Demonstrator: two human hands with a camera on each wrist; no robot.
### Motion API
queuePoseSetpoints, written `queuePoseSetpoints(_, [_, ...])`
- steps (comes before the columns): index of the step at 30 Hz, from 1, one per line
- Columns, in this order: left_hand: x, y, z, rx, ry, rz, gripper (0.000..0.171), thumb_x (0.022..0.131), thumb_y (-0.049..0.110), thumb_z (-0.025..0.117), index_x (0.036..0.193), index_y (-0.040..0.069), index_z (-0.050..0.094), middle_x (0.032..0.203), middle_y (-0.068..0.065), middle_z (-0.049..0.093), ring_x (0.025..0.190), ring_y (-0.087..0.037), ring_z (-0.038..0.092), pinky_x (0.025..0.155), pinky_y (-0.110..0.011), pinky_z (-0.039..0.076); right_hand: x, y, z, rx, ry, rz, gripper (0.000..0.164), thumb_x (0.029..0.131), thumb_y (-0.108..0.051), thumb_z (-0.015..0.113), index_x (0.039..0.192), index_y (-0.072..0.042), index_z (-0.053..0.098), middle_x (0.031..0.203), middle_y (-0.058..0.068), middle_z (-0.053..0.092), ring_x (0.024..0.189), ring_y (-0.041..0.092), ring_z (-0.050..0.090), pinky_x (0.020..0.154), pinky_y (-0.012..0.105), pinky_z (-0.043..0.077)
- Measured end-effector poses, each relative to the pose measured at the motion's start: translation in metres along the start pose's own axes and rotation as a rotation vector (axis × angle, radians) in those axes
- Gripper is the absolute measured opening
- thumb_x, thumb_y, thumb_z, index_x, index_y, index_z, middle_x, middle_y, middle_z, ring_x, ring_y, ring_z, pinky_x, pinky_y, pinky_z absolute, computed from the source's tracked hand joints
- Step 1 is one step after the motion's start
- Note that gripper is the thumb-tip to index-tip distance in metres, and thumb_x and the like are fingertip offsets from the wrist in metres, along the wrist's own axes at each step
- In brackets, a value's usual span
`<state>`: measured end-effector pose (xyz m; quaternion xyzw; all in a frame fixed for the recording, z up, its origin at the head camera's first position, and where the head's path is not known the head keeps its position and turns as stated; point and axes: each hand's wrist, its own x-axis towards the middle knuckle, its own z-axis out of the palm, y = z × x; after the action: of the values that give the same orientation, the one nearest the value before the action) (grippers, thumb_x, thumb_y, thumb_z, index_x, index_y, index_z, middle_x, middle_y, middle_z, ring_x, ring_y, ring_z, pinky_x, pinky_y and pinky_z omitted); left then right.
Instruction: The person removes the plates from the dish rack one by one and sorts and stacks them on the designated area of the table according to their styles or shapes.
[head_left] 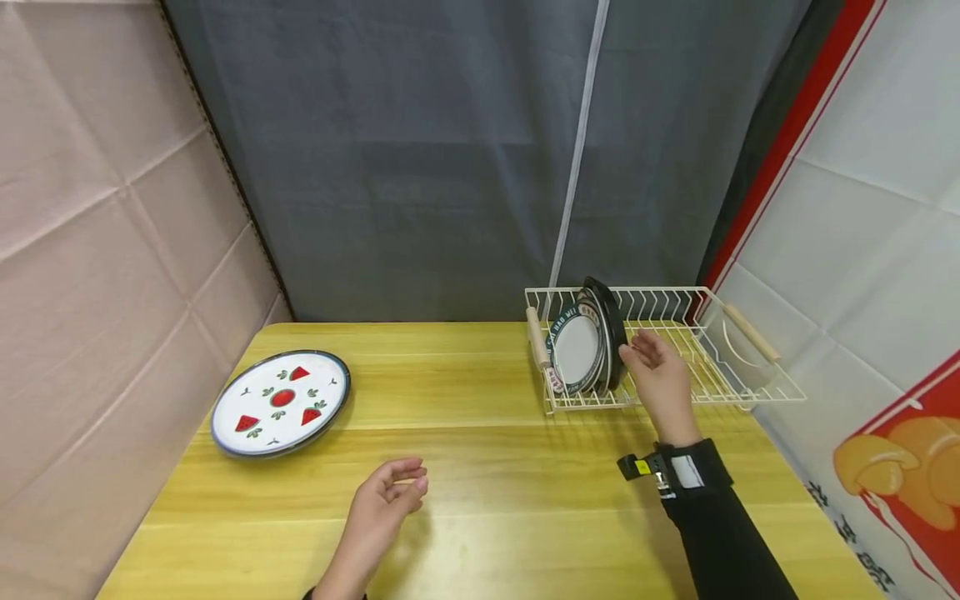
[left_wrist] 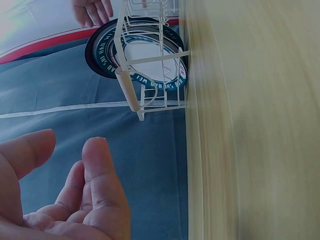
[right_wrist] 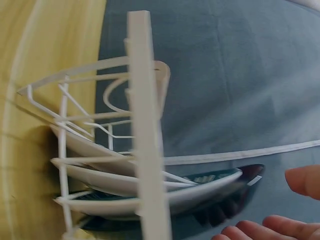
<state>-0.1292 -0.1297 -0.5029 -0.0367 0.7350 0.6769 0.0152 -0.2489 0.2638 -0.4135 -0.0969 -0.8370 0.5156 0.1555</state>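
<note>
A cream wire dish rack (head_left: 720, 354) with wooden handles stands at the table's back right. Upright in its left end are several plates: a white one with a green lettered rim (head_left: 577, 350) at the front and a black plate (head_left: 617, 337) on the right. My right hand (head_left: 663, 379) is just right of the black plate, thumb and fingers parted; in the right wrist view its fingers (right_wrist: 295, 229) appear apart from the plates. Over the middle front of the table, my left hand (head_left: 382, 504) holds nothing, its fingers loosely bent.
A white plate with red fruit patterns and a blue rim (head_left: 281, 402) lies flat at the table's left, seemingly with another beneath it. A grey curtain (head_left: 412, 167) hangs behind the wooden table (head_left: 480, 467). White printed sheeting (head_left: 877, 250) borders the right side.
</note>
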Motion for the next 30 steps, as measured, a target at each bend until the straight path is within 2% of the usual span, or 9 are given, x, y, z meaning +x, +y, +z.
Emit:
queuePoseSetpoints(2, [0.000,0.000,0.000,0.002,0.000,0.000,0.040,0.108,0.005,0.074,0.143,-0.013,0.065,0.137,-0.028,0.073,0.099,-0.012,0.077,0.085,-0.022,0.065,0.001,0.001,0.004,-0.020,-0.031,0.012,0.067,0.116,-0.024,0.066,0.171,0.005,0.041,0.172,0.033,0.051,0.160,0.048,0.053,0.132,0.053,0.050])
queuePoseSetpoints(3, [0.000,-0.001,0.000,0.003,0.000,-0.001,0.041,0.108,0.006,0.074,0.143,-0.013,0.064,0.137,-0.028,0.073,0.099,-0.012,0.077,0.085,-0.022,0.065,0.001,0.002,0.005,-0.030,-0.039,0.011,0.068,0.116,-0.024,0.066,0.171,0.005,0.040,0.172,0.034,0.050,0.160,0.049,0.052,0.133,0.057,0.047])
queuePoseSetpoints(5, [0.000,-0.001,-0.001,0.002,0.002,-0.004,0.041,0.108,0.005,0.074,0.144,-0.013,0.064,0.137,-0.028,0.073,0.100,-0.012,0.077,0.085,-0.022,0.065,0.002,0.004,0.007,-0.057,-0.043,-0.002,0.068,0.116,-0.024,0.067,0.170,0.007,0.041,0.170,0.036,0.050,0.159,0.051,0.053,0.133,0.060,0.046])
queuePoseSetpoints(8, [-0.001,-0.003,-0.001,-0.003,0.008,-0.016,0.040,0.109,0.005,0.073,0.144,-0.013,0.064,0.137,-0.027,0.074,0.100,-0.012,0.077,0.086,-0.022,0.065,0.005,0.007,0.009,-0.127,-0.037,-0.066,0.062,0.115,-0.020,0.069,0.164,0.011,0.048,0.161,0.039,0.058,0.151,0.054,0.059,0.129,0.063,0.050])
queuePoseSetpoints(15, [-0.001,-0.005,-0.003,-0.013,0.022,-0.027,0.040,0.109,0.004,0.072,0.144,-0.013,0.064,0.137,-0.027,0.073,0.100,-0.012,0.077,0.086,-0.021,0.066,0.008,0.011,0.011,-0.412,-0.001,-0.278,0.047,0.113,-0.014,0.065,0.147,0.019,0.061,0.135,0.043,0.072,0.124,0.059,0.074,0.106,0.070,0.061])
queuePoseSetpoints(19, [-0.001,-0.005,-0.004,-0.016,0.027,-0.031,0.040,0.109,0.004,0.071,0.144,-0.013,0.063,0.137,-0.028,0.073,0.099,-0.012,0.077,0.086,-0.021,0.066,0.009,0.014,0.016,-0.492,0.072,-0.365,0.038,0.107,-0.009,0.065,0.132,0.020,0.067,0.109,0.042,0.078,0.091,0.057,0.078,0.079,0.067,0.062])
queuePoseSetpoints(22, [-0.001,-0.006,-0.005,-0.018,0.030,-0.039,0.040,0.110,0.004,0.071,0.145,-0.013,0.063,0.138,-0.028,0.072,0.099,-0.012,0.077,0.086,-0.021,0.065,0.011,0.018,0.019,-0.510,0.119,-0.368,0.035,0.104,-0.007,0.064,0.126,0.020,0.069,0.097,0.041,0.077,0.077,0.055,0.074,0.069,0.067,0.057])
queuePoseSetpoints(27, [0.000,-0.008,-0.007,-0.014,0.035,-0.053,0.041,0.111,0.005,0.071,0.147,-0.012,0.062,0.139,-0.028,0.072,0.100,-0.012,0.077,0.085,-0.021,0.065,0.014,0.019,0.021,-0.519,0.165,-0.320,0.039,0.107,-0.005,0.062,0.133,0.024,0.065,0.102,0.047,0.075,0.085,0.064,0.074,0.076,0.073,0.059])
queuePoseSetpoints(30, [0.001,-0.009,-0.009,-0.009,0.039,-0.058,0.041,0.111,0.006,0.070,0.148,-0.012,0.062,0.140,-0.027,0.072,0.102,-0.014,0.077,0.085,-0.021,0.065,0.016,0.017,0.021,-0.518,0.201,-0.300,0.034,0.107,-0.004,0.062,0.127,0.024,0.066,0.100,0.047,0.074,0.085,0.065,0.074,0.076,0.074,0.059])
